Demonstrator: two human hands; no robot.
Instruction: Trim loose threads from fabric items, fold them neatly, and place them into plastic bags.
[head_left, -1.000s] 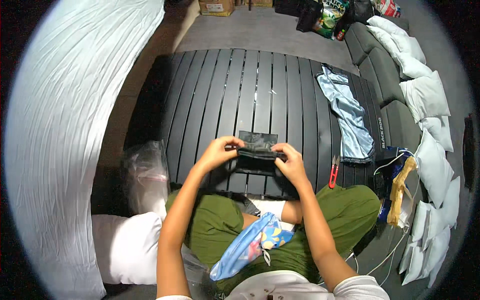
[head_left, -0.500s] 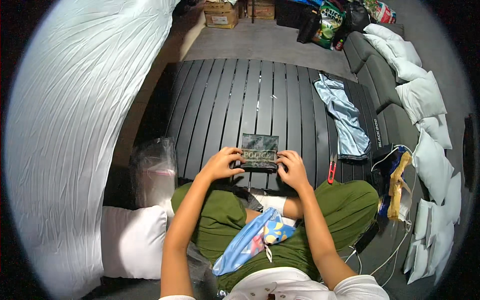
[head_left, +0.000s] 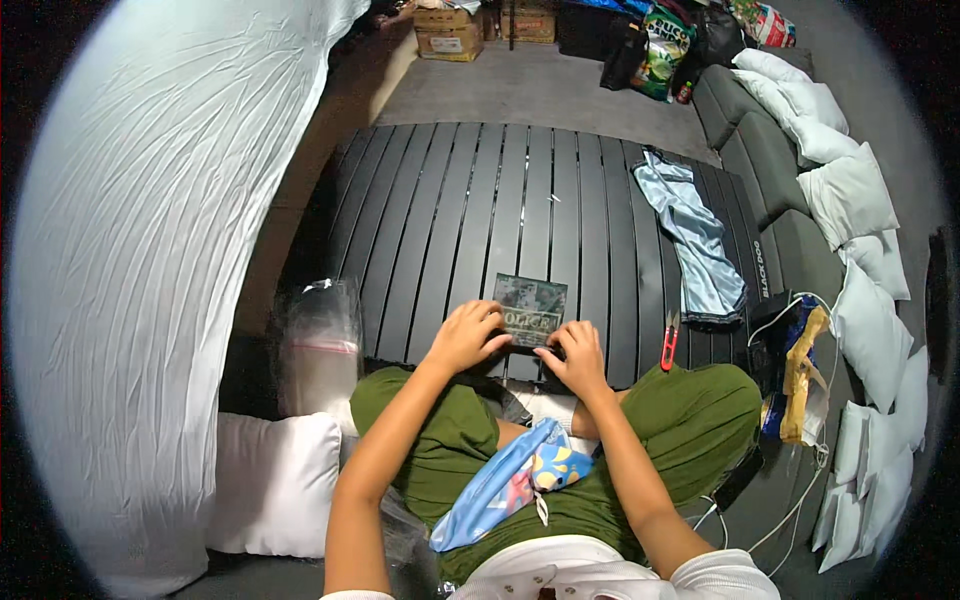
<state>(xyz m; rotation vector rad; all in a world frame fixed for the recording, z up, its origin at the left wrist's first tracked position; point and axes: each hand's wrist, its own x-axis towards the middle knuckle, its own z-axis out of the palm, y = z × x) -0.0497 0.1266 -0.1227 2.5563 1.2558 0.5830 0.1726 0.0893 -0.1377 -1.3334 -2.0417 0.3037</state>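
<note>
Just below the frame's centre, a dark camouflage square (head_left: 532,298) with a lettered band lies on the slatted black table (head_left: 440,240). The left hand (head_left: 466,336) is at its left edge, fingers bent, thumb a little apart from the index finger; the right hand (head_left: 577,356) is at its lower right corner, fingers curled. Whether either pinches the square or only touches it, I cannot tell. Right of centre lie red snips (head_left: 668,348), blades toward the top, with a pale blue cloth (head_left: 700,240) above them. A printed blue cloth (head_left: 500,490) rests in the lap at lower centre; clear bags (head_left: 322,355) lie left of the knees.
</note>
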